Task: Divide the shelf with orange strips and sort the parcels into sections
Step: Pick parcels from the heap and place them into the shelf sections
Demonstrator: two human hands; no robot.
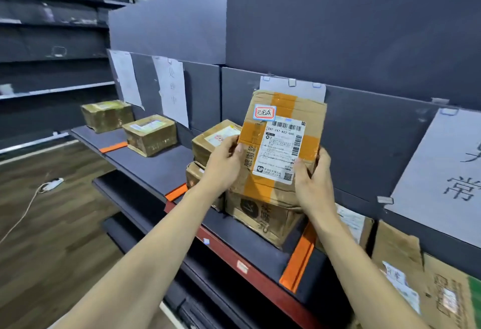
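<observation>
I hold a cardboard parcel (263, 180) with orange tape, a white shipping label and a small red-framed sticker. It is tilted up above the shelf (156, 167). My left hand (223, 164) grips its left edge and my right hand (313, 180) its right edge. Beneath it a larger brown box (263, 222) rests on the shelf, with two stacked parcels (205, 146) to its left. Three orange strips lie across the shelf: far left (113, 146), middle (177, 192) and near right (299, 261). Two taped parcels, one (106, 115) and another (151, 134), sit in the left sections.
Paper signs hang on the dark back panel: two at the left (173, 91), one behind the held parcel (294, 90), one at the right (442, 172). More cardboard boxes (416, 276) crowd the right section. A white cable with a power strip (52, 184) lies on the wooden floor.
</observation>
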